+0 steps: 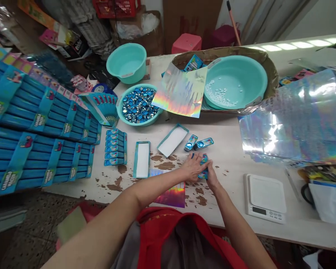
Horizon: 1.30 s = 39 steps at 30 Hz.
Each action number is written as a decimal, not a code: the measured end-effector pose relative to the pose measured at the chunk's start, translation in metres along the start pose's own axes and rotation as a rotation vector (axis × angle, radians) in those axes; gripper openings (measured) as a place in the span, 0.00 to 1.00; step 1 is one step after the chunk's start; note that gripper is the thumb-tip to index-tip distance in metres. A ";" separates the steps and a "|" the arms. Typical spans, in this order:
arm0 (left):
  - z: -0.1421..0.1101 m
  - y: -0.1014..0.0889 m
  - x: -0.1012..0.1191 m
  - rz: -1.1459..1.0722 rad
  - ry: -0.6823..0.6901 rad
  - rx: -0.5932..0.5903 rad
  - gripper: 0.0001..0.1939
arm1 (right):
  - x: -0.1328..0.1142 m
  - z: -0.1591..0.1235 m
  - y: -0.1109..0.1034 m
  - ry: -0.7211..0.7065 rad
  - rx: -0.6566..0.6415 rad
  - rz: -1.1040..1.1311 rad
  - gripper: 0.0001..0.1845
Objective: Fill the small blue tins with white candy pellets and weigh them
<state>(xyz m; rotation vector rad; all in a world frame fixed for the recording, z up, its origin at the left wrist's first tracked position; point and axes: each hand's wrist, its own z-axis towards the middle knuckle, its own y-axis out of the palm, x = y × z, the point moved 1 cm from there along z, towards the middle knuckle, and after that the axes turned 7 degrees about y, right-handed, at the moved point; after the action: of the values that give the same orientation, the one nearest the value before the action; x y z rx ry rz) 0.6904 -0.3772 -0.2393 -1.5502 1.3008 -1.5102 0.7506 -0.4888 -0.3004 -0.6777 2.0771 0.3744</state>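
Both hands meet over a small group of blue printed boxes (204, 167) on the table. My left hand (192, 168) reaches over them from the left, fingers bent and touching them. My right hand (212, 176) presses in from the right side, thumb and fingers closed around their edge; part of the boxes is hidden. Just beyond lie two loose blue boxes (204, 143), each with a round window. Left of the hands are two open trays with white insides, one upright (142, 160) and one slanted (173, 140). A shiny purple-orange sheet (172, 195) lies under my left forearm.
A row of blue boxes (115, 147) and stacked blue display packs (39, 149) stand left. A turquoise basin (120, 114) holds blue-silver caps; a larger one (249, 80) holds white pieces. Holographic sheets (294, 123) and a white scale (266, 198) are right.
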 end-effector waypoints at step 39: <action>0.006 -0.010 -0.071 -0.713 -0.454 0.354 0.56 | -0.074 0.074 0.021 -0.154 0.439 -0.189 0.37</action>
<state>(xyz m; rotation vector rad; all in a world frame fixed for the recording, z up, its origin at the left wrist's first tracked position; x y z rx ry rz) 0.7075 -0.3095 -0.2576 -2.0516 0.2010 -1.5283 0.8209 -0.4110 -0.2797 -0.5517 1.8442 -0.1329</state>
